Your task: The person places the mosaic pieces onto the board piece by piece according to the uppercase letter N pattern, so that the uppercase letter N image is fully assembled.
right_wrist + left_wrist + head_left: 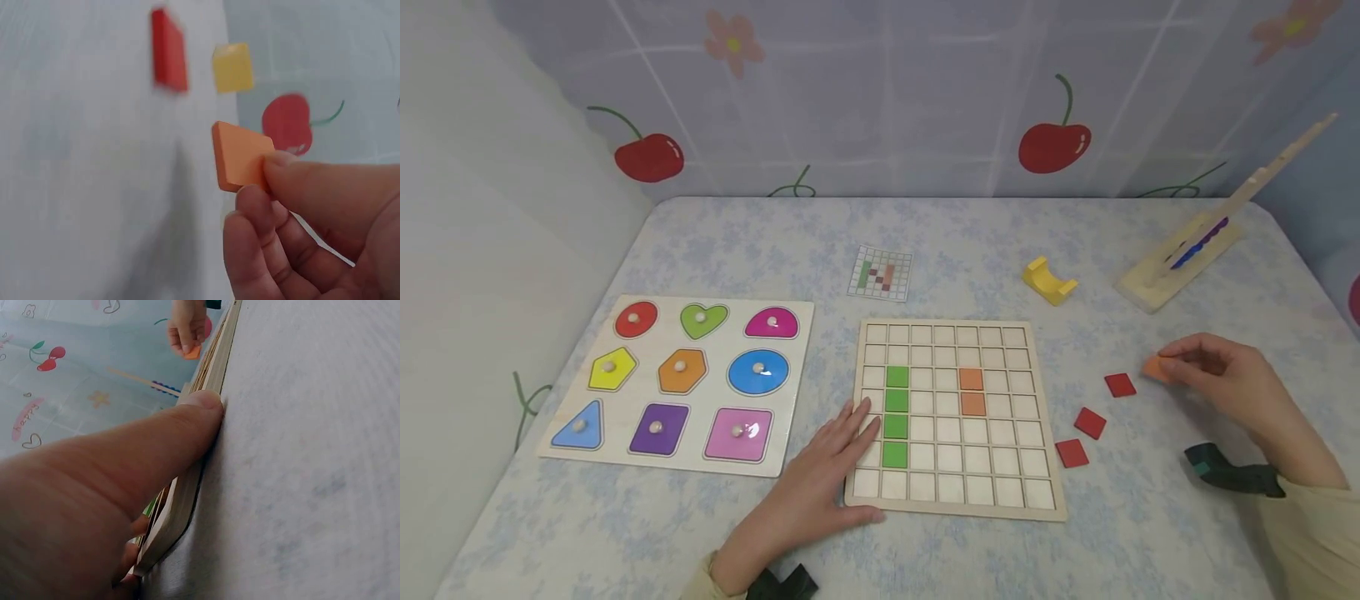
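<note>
Between thumb and fingertips my right hand (1232,379) pinches an orange square tile (242,156), held right of the grid board. My left hand (820,475) rests on the near left corner of the wooden grid board (951,508), fingers spread over its left edge and thumb against its front edge. A column of several green tiles (896,401) lies in the board's second column, and two orange tiles (972,392) sit one above the other farther right. Three loose red tiles (1090,422) lie on the table between the board and my right hand.
A small pattern card (880,273) lies behind the board. A shape puzzle with knobs (700,433) is at left. Toward the back right are a yellow curved block (1049,282) and a wooden stand (1180,258) with a slanting upright and blue and purple beads.
</note>
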Demonstrator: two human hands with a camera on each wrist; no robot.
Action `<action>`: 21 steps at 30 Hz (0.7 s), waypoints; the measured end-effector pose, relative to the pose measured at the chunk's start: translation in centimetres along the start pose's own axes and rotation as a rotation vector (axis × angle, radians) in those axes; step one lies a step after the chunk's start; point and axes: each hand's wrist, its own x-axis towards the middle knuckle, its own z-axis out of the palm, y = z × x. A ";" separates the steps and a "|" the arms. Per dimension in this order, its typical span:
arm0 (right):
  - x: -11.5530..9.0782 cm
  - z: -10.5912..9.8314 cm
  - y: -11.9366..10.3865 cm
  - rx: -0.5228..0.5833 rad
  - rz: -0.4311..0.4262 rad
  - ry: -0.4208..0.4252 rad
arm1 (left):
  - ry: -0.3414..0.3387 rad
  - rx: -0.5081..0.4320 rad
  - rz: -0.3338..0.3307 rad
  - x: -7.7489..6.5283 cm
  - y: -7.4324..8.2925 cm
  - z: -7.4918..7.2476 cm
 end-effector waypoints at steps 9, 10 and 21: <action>-0.5 3.6 -5.5 0.176 -0.104 -0.038 | 0.013 -0.002 0.011 0.0 0.1 -0.1; -0.6 4.1 -6.4 0.189 -0.117 -0.055 | 0.013 -0.001 0.012 0.0 0.1 -0.2; -2.1 9.3 -12.3 0.461 -0.127 -0.304 | 0.014 -0.001 -0.002 0.0 0.1 -0.1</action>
